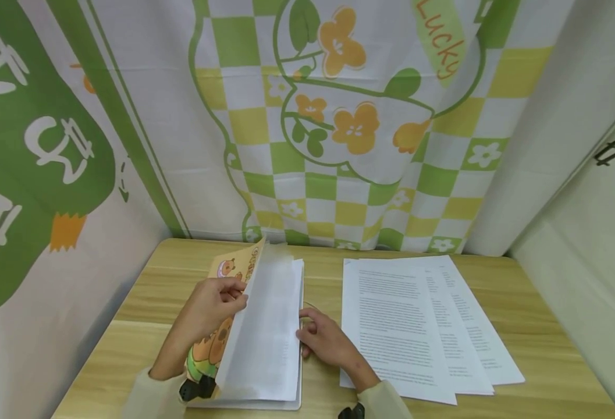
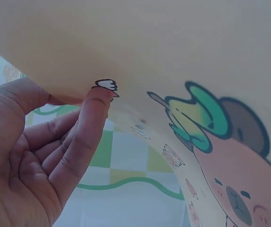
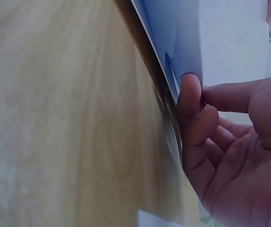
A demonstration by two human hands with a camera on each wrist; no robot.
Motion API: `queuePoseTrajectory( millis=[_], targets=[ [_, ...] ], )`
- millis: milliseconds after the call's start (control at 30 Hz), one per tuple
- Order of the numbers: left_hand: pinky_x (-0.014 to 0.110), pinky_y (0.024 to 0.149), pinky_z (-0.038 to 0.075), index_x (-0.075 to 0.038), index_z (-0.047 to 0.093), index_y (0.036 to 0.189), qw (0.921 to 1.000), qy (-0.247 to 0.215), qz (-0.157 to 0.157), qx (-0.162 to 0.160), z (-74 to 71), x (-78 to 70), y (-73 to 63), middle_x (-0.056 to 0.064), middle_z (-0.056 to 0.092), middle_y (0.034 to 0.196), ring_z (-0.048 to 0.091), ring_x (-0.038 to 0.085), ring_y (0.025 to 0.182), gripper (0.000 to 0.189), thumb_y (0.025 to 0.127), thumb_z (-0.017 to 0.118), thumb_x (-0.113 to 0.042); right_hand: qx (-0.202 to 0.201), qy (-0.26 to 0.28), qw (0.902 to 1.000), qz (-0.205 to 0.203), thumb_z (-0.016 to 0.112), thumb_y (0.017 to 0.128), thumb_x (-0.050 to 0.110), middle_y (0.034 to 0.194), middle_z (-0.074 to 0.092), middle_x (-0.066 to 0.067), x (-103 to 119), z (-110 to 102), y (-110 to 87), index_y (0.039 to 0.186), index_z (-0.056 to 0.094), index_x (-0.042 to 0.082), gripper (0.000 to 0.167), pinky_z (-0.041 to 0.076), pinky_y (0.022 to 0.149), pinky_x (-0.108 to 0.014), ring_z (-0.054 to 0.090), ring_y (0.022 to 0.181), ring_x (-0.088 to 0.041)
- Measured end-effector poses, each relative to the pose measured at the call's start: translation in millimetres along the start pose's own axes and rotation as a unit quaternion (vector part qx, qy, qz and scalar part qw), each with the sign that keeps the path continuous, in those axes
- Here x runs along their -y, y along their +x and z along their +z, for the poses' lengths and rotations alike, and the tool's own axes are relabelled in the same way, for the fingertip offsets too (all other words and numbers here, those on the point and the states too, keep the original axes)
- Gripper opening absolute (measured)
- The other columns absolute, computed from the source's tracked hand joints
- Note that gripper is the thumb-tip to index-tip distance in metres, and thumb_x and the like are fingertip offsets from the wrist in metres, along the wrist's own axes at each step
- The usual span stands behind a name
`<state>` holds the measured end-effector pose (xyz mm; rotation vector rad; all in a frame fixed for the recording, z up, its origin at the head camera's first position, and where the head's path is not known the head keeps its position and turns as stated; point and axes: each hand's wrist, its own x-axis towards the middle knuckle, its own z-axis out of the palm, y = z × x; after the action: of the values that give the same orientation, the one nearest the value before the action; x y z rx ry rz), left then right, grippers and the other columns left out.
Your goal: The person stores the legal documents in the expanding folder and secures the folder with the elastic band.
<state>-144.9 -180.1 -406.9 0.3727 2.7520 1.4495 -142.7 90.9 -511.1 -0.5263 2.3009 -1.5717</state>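
A folder with an orange cover (image 1: 228, 263) printed with cartoon animals lies partly open on the table. My left hand (image 1: 217, 304) pinches the raised cover by its edge, between thumb and fingers; in the left wrist view the left hand (image 2: 46, 146) grips the cover (image 2: 140, 47) from its printed side. Inside the folder are white sheets (image 1: 270, 343), seemingly in a clear sleeve. My right hand (image 1: 324, 338) is at the folder's right edge. In the right wrist view, thumb and forefinger of the right hand (image 3: 234, 142) pinch the edge of a page (image 3: 232, 42).
Several printed sheets (image 1: 391, 326) lie fanned out to the right of the folder on the wooden table (image 1: 124, 349). A patterned curtain (image 1: 338, 192) hangs along the table's back edge, with cloth walls on both sides.
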Motion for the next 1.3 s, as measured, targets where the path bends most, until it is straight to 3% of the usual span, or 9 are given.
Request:
queuePoseTrajectory(
  millis=[267,433,667,933,1300],
  targets=[
    [0.029,0.070,0.056,0.002,0.075,0.102,1.0000,0.003,-0.004,0.003,0.2,0.0,-0.9,0.001,0.071,0.086,0.067,0.015,0.078,0.014,0.092,0.069,-0.005,0.011,0.008,0.9999,0.004,0.061,0.101,0.009,0.074,0.069,-0.005,1.1,1.6,2.9,0.131,0.055,-0.001,0.032,0.044,0.064,-0.024,0.067,0.062,-0.022],
    [0.030,0.064,0.056,-0.002,0.075,0.101,0.9998,0.017,-0.004,-0.004,-0.6,-0.3,-2.2,0.000,0.072,0.087,0.067,0.013,0.076,0.012,0.091,0.070,-0.008,0.016,-0.006,0.9995,0.025,0.059,0.102,0.012,0.075,0.069,-0.001,2.7,2.2,3.7,0.136,0.055,-0.001,0.037,0.043,0.065,-0.025,0.067,0.064,-0.020],
    [0.029,0.058,0.054,-0.001,0.074,0.102,0.9999,0.011,-0.001,-0.009,0.2,0.2,-2.2,0.003,0.073,0.095,0.068,0.012,0.071,0.013,0.091,0.069,-0.006,0.022,-0.013,0.9994,0.025,0.060,0.101,0.014,0.075,0.069,-0.002,3.6,3.5,5.8,0.135,0.056,-0.001,0.038,0.042,0.060,-0.025,0.065,0.062,-0.018],
    [0.029,0.057,0.054,-0.001,0.072,0.105,0.9999,0.008,-0.010,-0.010,0.4,-1.0,-2.9,0.005,0.072,0.099,0.067,0.013,0.070,0.016,0.091,0.068,-0.006,0.028,-0.010,0.9989,0.035,0.062,0.101,0.017,0.073,0.068,-0.004,6.2,5.4,8.4,0.132,0.057,0.000,0.036,0.042,0.062,-0.025,0.063,0.060,-0.016],
    [0.030,0.057,0.054,-0.001,0.072,0.102,1.0000,0.004,0.000,-0.002,-0.3,-0.3,-2.9,0.007,0.071,0.100,0.066,0.014,0.069,0.012,0.091,0.067,-0.004,0.035,-0.031,0.9979,0.045,0.063,0.100,0.017,0.071,0.065,-0.004,5.7,9.0,11.8,0.132,0.058,0.000,0.036,0.040,0.055,-0.024,0.058,0.057,-0.014]
  ],
)
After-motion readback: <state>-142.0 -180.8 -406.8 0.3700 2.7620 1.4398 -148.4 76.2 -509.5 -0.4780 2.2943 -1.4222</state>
